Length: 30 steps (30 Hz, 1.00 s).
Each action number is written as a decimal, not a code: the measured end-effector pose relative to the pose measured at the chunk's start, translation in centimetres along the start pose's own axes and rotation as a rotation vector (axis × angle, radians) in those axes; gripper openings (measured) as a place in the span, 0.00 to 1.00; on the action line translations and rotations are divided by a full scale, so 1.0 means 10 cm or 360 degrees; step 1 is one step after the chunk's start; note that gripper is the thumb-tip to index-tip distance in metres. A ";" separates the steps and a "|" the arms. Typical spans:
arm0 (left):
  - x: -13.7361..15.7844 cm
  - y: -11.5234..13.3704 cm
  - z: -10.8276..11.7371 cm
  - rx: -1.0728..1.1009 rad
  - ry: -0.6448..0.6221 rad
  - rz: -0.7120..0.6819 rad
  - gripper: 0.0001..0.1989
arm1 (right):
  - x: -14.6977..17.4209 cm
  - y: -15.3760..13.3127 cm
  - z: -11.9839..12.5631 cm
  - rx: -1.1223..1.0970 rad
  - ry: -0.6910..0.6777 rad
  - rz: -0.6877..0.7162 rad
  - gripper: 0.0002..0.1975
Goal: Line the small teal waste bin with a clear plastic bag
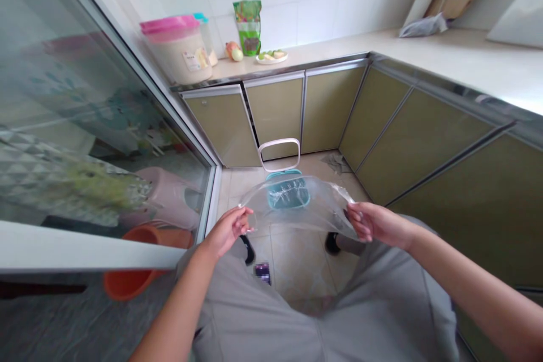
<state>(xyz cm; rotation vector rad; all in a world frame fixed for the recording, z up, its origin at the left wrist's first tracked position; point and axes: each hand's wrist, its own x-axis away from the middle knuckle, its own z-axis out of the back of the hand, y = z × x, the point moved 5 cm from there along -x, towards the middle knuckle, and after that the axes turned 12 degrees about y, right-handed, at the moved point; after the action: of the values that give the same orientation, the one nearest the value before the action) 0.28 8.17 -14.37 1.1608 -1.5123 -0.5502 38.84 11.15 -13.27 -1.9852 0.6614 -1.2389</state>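
A clear plastic bag [316, 218] is stretched wide between my two hands, its mouth spread apart. My left hand [229, 229] pinches one side of the bag's rim. On the opposite side, my right hand [365, 220] grips the edge with closed fingers. Beyond the bag, and partly seen through it, a teal trash bin [288, 189] stands on the tiled floor. The bin's white rim frame [280, 141] is tilted up at its back, towards the cabinets.
A glass sliding door [106, 124] borders the left, with an orange bucket [127, 283] behind it. On the counter [339, 45] are a pink-lidded container [182, 51], a green pouch [249, 28], onions [234, 52] and a small plate [278, 59]. A purple packet [262, 272] lies between my feet.
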 end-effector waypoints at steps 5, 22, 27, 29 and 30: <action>0.45 -0.04 0.14 0.0100 -0.0097 0.0186 0.10 | 0.55 0.34 0.11 -0.0070 -0.0048 -0.0221 0.21; -0.45 -0.43 0.28 0.0357 0.0276 0.0606 0.10 | -0.33 0.57 0.41 -0.0334 0.0488 -0.0494 0.12; -0.97 -0.79 0.14 -0.0033 0.0333 0.0736 0.16 | -1.13 0.60 0.58 -0.0011 0.0916 -0.0472 0.11; -1.21 -0.94 0.13 -0.0272 0.0359 0.0771 0.16 | -1.40 0.62 0.64 0.0193 0.0999 -0.0466 0.10; -1.32 -1.02 0.13 -0.0410 0.0386 0.0786 0.16 | -1.53 0.64 0.67 0.0292 0.1034 -0.0468 0.09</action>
<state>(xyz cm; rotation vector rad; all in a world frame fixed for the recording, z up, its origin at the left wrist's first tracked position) 1.78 15.30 -29.46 0.5992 -1.4015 -0.2457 38.29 20.12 -28.69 -1.5518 0.5339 -2.0810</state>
